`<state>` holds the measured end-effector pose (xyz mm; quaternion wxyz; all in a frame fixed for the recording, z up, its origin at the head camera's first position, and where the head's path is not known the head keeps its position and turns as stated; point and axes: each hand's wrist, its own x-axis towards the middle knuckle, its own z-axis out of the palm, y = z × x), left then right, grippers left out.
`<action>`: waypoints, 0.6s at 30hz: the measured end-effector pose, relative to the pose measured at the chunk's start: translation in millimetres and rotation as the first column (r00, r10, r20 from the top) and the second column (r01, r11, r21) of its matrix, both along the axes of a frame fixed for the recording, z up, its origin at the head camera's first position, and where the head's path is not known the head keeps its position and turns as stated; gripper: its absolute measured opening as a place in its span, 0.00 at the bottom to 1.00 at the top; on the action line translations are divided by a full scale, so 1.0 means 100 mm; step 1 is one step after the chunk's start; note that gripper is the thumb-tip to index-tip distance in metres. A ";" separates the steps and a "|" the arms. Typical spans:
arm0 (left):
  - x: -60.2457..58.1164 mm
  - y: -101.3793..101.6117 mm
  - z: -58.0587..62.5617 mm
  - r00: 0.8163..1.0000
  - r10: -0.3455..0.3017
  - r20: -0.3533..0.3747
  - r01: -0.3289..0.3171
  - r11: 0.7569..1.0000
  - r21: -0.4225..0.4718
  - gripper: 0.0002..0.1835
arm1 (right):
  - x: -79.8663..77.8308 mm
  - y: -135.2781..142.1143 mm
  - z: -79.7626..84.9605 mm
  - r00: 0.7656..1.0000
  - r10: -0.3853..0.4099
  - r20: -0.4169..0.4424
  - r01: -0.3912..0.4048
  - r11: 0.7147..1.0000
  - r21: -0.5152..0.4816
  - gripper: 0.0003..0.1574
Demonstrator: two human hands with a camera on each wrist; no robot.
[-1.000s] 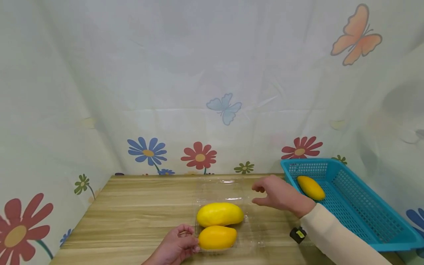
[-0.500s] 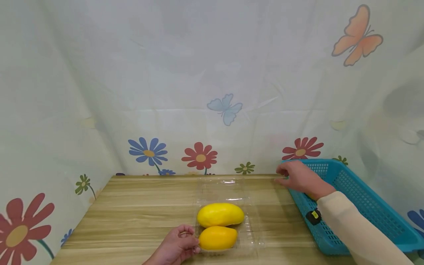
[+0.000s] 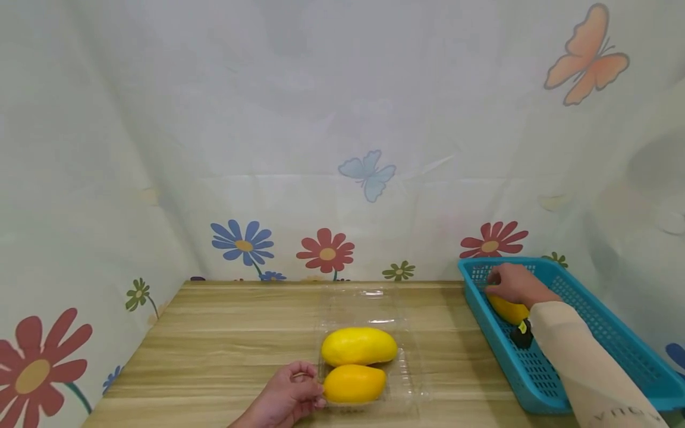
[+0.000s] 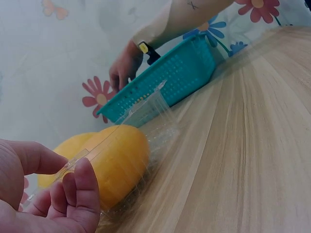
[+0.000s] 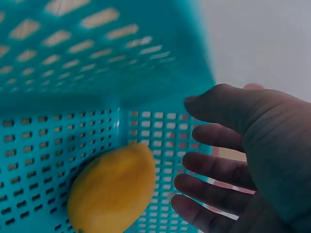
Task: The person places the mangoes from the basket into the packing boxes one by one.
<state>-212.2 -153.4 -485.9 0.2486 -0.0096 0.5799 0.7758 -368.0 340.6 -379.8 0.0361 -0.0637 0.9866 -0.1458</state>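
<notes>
A clear plastic clamshell container [image 3: 398, 368] lies with its lid folded back on the table, bearing two yellow mangoes, one [image 3: 358, 346] behind the other [image 3: 354, 384]. My left hand [image 3: 291, 392] pinches the container's left edge between thumb and fingers, as the left wrist view also shows. A third mango [image 5: 114, 189] lies in the blue plastic basket [image 3: 495, 345] on the right. Over that mango, inside the basket's far end, reaches my right hand [image 3: 518, 284]. In the right wrist view its fingers are parted and relaxed, with a gap between them and the mango.
The basket's raised, perforated walls surround the mango and my right hand. Behind the wooden table [image 3: 230, 333] hangs a pale curtain [image 3: 267, 119] printed with flowers and butterflies. A small black wrist camera [image 3: 521, 334] is worn on my right wrist.
My right hand has moved right from beside the container, over the basket's rim and down toward the mango inside. The left hand keeps its hold on the container's edge.
</notes>
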 end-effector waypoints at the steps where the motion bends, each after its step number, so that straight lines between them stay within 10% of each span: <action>1: 0.00 0.00 0.00 1.000 -0.001 -0.004 0.001 1.000 0.003 0.14 | -0.01 0.03 -0.02 1.000 0.003 0.017 -0.003 1.000 0.002 0.29; 18: 0.00 0.01 -0.02 1.000 0.011 -0.019 -0.010 1.000 0.028 0.13 | -0.13 0.25 -0.19 0.981 -0.062 0.183 0.056 0.998 0.033 0.39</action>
